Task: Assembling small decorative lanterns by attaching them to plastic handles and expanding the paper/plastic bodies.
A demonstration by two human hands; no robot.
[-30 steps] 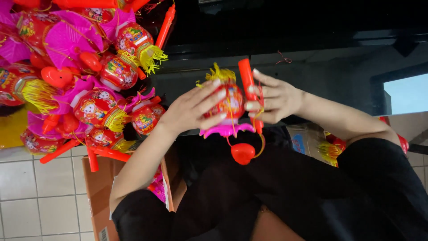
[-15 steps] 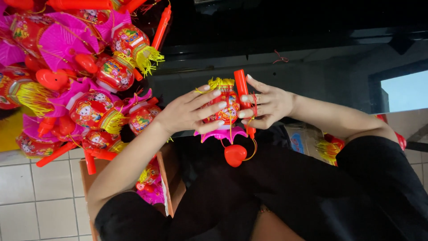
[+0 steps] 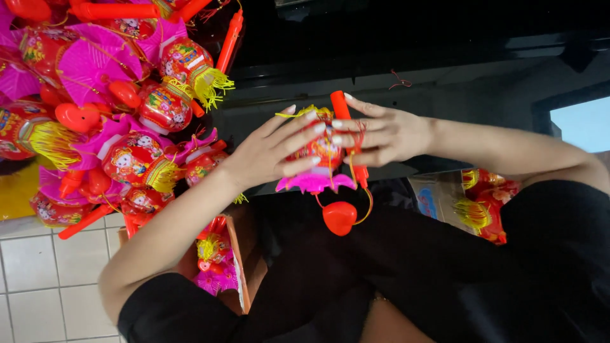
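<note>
White floor tiles edge a heap of finished lanterns; both hands, left and right, close around one small red lantern, steadying it above the lap, heart pendant dangling.

A small workshop floor where toy lanterns get put together.

Beside me a heap of finished red and pink toy lanterns with yellow tassels lies on the white tiled floor, and a cardboard box holds more at my knee.
</note>
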